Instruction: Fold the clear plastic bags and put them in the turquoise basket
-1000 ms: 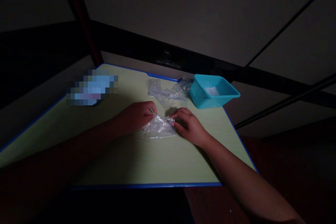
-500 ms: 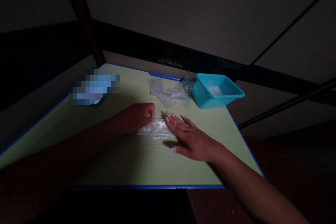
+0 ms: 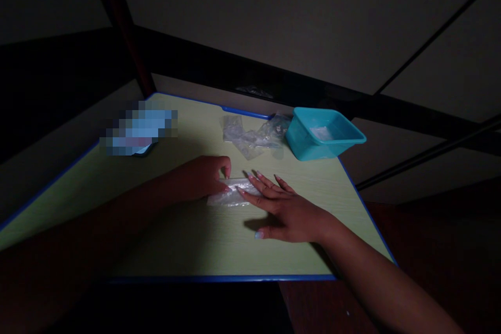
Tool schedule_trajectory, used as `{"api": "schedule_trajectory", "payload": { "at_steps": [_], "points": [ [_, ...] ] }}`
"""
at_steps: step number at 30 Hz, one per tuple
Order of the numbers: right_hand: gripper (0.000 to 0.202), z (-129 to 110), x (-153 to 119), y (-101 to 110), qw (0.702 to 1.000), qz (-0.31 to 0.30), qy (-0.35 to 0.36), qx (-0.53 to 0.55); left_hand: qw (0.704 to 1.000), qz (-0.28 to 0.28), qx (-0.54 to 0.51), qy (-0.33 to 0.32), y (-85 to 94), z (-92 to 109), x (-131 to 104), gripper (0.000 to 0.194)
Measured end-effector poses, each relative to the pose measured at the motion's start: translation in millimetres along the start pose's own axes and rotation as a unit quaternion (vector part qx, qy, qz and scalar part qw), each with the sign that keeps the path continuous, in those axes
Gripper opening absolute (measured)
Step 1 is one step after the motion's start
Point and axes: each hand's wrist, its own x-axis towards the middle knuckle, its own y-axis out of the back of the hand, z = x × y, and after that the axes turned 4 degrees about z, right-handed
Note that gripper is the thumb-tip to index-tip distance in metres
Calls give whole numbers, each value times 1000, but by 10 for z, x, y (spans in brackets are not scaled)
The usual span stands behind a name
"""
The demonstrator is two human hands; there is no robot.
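A clear plastic bag (image 3: 223,198) lies flattened across the middle of the table, crinkled and shiny. At its left part is my left hand (image 3: 201,177), thumb resting on the plastic and curled forefinger a little apart from it near the upper edge. The other fingers of that hand are hidden. My right hand (image 3: 284,206) lies palm down over the bag's right end with its fingers spread. Its forefinger points left onto the plastic, and the thumb sticks out below. The right end of the bag is hidden beneath this hand.
Several crumpled clear plastic bags (image 3: 250,138) lie beyond my hands. A turquoise plastic basket (image 3: 313,148) stands at the table's right edge with something pale inside. On the left lies a blurred phone-like object (image 3: 144,128). The pale table (image 3: 176,250) has a blue rim.
My left thumb and forefinger have parted from their pinch at the bag's upper edge. My right forefinger has swung away from the other fingers, down and left onto the bag.
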Motion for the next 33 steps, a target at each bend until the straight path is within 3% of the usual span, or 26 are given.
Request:
{"api": "schedule_trajectory", "payload": {
  "at_steps": [4, 9, 11, 13, 16, 18, 21, 24, 29, 33],
  "points": [
    [84, 13, 3, 13, 1000, -20, 0, 0, 1000, -19, -6, 17, -6, -11, 0, 31],
    [91, 18, 9, 22, 999, -32, -2, 15, 993, -82, -66, 57, 14, -3, -22, 39],
    [92, 18, 11, 16, 999, -29, -1, 21, 994, -78, -53, 59, 30, 16, -23, 39],
    [93, 18, 14, 6, 999, -24, 3, 24, 999, -15, -1, 49, 51, 47, -25, 38],
    [92, 23, 21, -7, 1000, -11, 12, 20, 984, 154, 87, 5, 80, 95, -45, 32],
    [90, 30, 25, -13, 1000, -6, 15, 18, 974, 196, 96, -58, 78, 109, -64, 27],
    [87, 41, 30, -18, 1000, -3, 16, 16, 974, 113, 83, -177, 13, 81, -71, 28],
    [85, 42, 33, -22, 1000, 5, 13, 16, 960, 39, 115, -253, -115, 21, -38, 35],
    [82, 41, 28, -8, 999, 23, 19, 12, 933, 35, 206, -292, -288, -37, 19, 28],
    [80, 54, 28, 13, 996, 83, 17, 6, 920, 54, 234, -311, -327, -43, 17, 23]
  ]
}}
